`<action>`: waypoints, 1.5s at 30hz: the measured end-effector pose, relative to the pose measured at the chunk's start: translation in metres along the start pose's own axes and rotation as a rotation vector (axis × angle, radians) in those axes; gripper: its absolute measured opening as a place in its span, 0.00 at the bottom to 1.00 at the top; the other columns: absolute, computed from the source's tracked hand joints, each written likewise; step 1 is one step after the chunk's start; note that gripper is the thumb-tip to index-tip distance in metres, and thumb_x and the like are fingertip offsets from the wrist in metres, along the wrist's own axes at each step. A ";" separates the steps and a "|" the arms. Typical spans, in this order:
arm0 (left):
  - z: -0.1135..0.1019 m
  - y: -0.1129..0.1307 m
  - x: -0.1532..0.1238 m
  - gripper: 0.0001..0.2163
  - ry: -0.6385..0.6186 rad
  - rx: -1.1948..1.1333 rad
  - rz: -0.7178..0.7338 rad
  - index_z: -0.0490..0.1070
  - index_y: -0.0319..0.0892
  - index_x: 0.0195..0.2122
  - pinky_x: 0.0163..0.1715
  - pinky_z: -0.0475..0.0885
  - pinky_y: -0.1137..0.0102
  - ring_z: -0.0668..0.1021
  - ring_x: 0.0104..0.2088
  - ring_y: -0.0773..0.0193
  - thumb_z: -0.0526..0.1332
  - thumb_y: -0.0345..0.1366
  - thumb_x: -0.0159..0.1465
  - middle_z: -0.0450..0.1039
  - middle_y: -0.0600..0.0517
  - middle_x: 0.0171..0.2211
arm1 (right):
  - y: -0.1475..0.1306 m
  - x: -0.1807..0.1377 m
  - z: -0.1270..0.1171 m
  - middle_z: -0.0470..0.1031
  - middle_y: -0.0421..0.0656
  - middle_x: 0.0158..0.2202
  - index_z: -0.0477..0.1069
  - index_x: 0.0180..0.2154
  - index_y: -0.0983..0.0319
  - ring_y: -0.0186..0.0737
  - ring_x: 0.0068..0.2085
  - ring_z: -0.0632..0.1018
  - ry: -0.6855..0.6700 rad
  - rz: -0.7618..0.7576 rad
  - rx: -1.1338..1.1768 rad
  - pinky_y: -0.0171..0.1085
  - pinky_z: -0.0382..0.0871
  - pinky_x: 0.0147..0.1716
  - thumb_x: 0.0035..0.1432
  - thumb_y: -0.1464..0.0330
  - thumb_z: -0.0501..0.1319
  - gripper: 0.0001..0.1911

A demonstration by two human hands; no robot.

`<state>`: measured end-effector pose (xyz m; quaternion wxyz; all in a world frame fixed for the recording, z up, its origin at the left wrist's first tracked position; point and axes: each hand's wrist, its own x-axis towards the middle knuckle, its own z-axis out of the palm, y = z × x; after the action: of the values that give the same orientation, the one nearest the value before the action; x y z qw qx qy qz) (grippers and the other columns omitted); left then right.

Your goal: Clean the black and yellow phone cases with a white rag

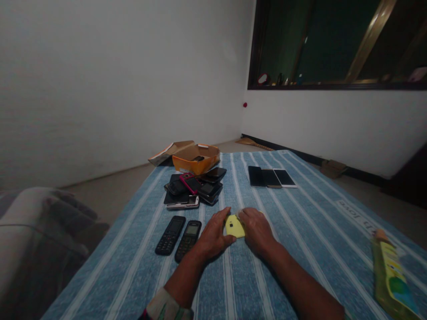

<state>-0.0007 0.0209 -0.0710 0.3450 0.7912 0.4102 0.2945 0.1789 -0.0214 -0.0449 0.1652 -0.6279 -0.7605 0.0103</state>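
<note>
While I am watching, left hand (213,236) and right hand (256,231) are clasping one yellow phone (234,227) on the striped sheet (300,253).
Two keypad phones (171,234) are lying alongside; three smartphones (271,178) are resting beyond.

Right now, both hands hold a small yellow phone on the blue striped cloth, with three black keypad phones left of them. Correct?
Not three: the head view shows two black keypad phones left of the left hand. It and the right hand do hold the small yellow phone on the blue striped cloth.
</note>
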 end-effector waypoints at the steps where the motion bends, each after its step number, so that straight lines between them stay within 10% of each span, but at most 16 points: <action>1: 0.000 -0.001 0.000 0.40 -0.001 -0.005 0.000 0.56 0.41 0.63 0.64 0.55 0.51 0.63 0.63 0.49 0.68 0.28 0.48 0.60 0.42 0.63 | -0.003 0.001 0.001 0.73 0.47 0.44 0.72 0.47 0.62 0.45 0.47 0.70 0.002 -0.028 0.014 0.39 0.57 0.45 0.62 0.75 0.54 0.13; 14: -0.005 0.011 -0.001 0.37 -0.023 0.051 -0.002 0.59 0.39 0.62 0.63 0.58 0.53 0.65 0.61 0.49 0.67 0.29 0.49 0.63 0.41 0.61 | 0.033 0.000 -0.004 0.74 0.46 0.47 0.70 0.52 0.58 0.42 0.48 0.72 -0.045 0.217 -0.057 0.36 0.56 0.44 0.63 0.76 0.52 0.18; 45: -0.006 0.017 0.000 0.30 -0.031 0.142 0.058 0.66 0.41 0.54 0.58 0.64 0.54 0.70 0.55 0.51 0.68 0.30 0.48 0.69 0.45 0.54 | 0.009 -0.039 -0.016 0.75 0.51 0.44 0.69 0.55 0.65 0.47 0.44 0.74 -0.125 0.226 -0.243 0.40 0.59 0.41 0.65 0.76 0.49 0.20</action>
<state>0.0020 0.0153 -0.0543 0.2857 0.8297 0.4014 0.2623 0.1977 -0.0597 -0.0406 0.0381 -0.7228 -0.6896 -0.0242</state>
